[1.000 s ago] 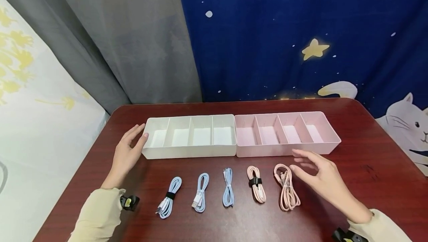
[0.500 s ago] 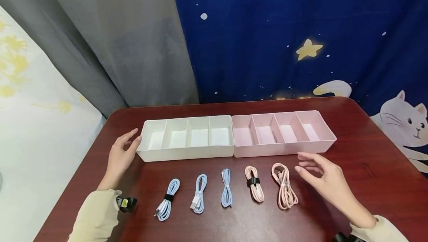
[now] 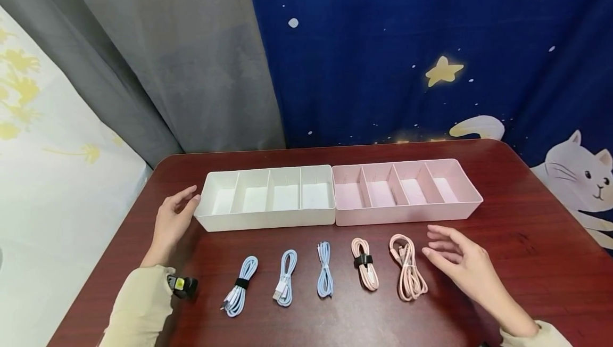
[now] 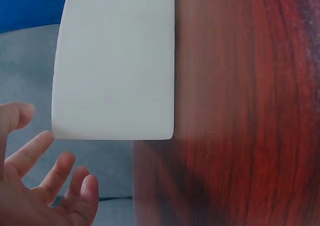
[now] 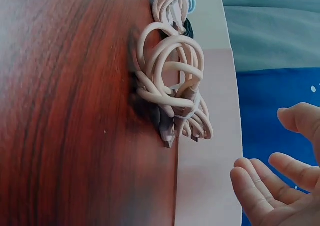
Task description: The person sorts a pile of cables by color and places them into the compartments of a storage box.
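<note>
At the left end of a white divided box is my left hand, fingers relaxed, thumb tip right at the box's edge. In the left wrist view that box stands beyond the spread fingers. My right hand hovers with loosely bent fingers just right of a coiled pink cable, holding nothing. The right wrist view shows the same cable, tied with a thin band, apart from the fingers. A second pink cable with a black strap lies to its left.
Three bundled blue cables lie in a row farther left: one black-strapped, one with a white plug, one slim. A pink divided box adjoins the white one on the dark red table. Curtains hang behind.
My right hand has drawn back toward the near side and right, off the pink box's front edge. The left hand stays by the white box. The head view has shifted slightly.
</note>
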`<state>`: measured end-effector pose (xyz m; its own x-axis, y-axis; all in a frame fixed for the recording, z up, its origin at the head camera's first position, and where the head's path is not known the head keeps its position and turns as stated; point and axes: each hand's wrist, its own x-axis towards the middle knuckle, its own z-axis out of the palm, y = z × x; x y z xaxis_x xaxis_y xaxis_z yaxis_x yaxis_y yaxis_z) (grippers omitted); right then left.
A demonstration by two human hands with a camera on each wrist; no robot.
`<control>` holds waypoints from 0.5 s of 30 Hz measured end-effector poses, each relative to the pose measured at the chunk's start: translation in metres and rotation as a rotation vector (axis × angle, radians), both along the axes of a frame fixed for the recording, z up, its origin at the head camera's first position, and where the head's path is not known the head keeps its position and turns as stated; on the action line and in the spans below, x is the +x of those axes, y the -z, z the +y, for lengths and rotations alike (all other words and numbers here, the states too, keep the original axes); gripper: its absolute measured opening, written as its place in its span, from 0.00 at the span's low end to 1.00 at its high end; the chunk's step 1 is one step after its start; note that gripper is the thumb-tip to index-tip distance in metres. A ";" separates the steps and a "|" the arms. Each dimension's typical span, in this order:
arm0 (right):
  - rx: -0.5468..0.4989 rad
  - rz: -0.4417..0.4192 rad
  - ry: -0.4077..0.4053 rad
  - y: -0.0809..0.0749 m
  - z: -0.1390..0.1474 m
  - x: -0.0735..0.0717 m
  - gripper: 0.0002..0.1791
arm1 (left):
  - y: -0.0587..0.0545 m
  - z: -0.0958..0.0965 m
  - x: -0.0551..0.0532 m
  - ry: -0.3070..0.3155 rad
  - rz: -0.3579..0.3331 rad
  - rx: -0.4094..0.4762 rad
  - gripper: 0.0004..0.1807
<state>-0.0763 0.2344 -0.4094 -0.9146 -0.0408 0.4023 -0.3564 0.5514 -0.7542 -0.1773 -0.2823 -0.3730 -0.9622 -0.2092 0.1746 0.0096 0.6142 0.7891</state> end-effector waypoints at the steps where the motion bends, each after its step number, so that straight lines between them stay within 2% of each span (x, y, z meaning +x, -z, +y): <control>1: -0.001 -0.017 -0.002 -0.005 -0.003 0.002 0.22 | 0.000 0.000 -0.001 0.002 -0.006 -0.004 0.26; 4: 0.004 -0.067 0.001 -0.019 -0.011 0.010 0.21 | 0.001 -0.001 -0.003 0.011 -0.021 0.003 0.25; 6: 0.002 -0.092 -0.003 -0.021 -0.013 0.012 0.20 | 0.002 -0.003 -0.005 0.027 -0.032 0.007 0.26; 15: -0.016 -0.145 -0.037 -0.017 -0.014 0.012 0.19 | 0.003 -0.015 -0.010 0.131 -0.085 -0.021 0.27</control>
<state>-0.0645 0.2200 -0.3924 -0.9610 -0.0706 0.2674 -0.2635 0.5274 -0.8078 -0.1871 -0.2970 -0.3760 -0.9925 -0.0780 0.0942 0.0245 0.6282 0.7777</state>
